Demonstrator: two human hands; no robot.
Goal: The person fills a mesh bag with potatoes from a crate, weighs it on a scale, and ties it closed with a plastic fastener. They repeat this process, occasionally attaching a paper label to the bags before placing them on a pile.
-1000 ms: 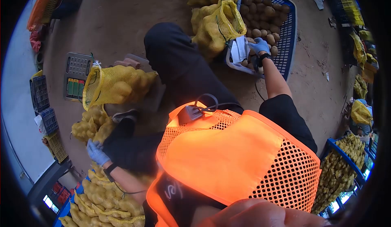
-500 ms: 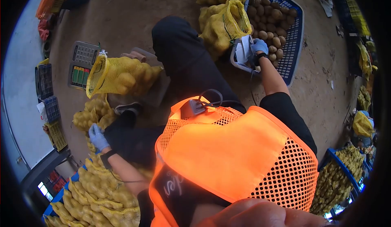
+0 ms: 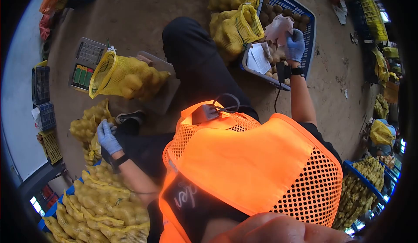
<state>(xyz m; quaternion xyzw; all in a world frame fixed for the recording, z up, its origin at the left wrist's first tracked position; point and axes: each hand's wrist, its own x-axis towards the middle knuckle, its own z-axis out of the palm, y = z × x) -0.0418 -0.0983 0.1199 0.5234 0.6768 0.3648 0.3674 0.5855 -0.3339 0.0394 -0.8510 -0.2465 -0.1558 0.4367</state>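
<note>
My right hand [image 3: 295, 47], in a pale glove, grips pinkish paper sheets [image 3: 279, 29] above the blue crate [image 3: 310, 34] of brown potatoes [image 3: 300, 18]. White papers [image 3: 258, 58] lie at the crate's near left corner. My left hand [image 3: 107, 137], also gloved, is bent in the air beside small yellow net bags [image 3: 87, 128]; its fingers are drawn together, and whatever is between them is too small to name. A filled yellow net bag [image 3: 130, 77] lies on the scale platform [image 3: 167, 92], next to the scale's keypad and display [image 3: 87, 63].
Two full net bags [image 3: 233, 27] stand left of the crate. Stacked net bags [image 3: 104, 199] fill a blue container at the lower left. Another blue container [image 3: 360, 177] of bags is at the right. Crates [image 3: 42, 86] line the left wall.
My right hand has moved up and right from the white papers and now holds the pinkish sheets over the potatoes. The left hand has risen slightly, its fingers more bent.
</note>
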